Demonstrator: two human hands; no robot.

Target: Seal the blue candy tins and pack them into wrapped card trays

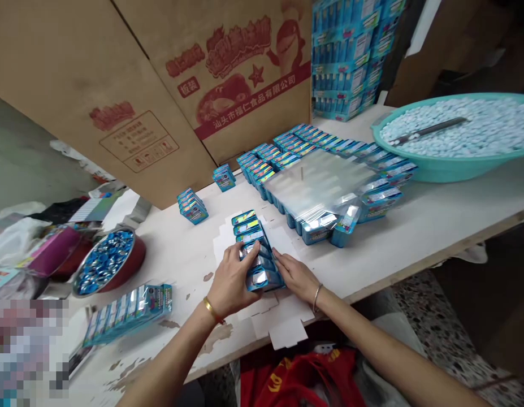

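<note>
head view: bench (189,254) with white card (287,325) on it
left hand (234,277): gripping a row of small blue boxes (267,264)
right hand (296,276): fingers extended, against the row's right side
blue boxes: over the card, between both hands

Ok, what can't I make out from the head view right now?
Head view, row of blue boxes: partly covered by the left hand.
Head view, white card: partly hidden beneath that row.
Head view, turquoise basin: right end cut off by the picture's edge.
Head view, fine print on the carton: too small.
</note>
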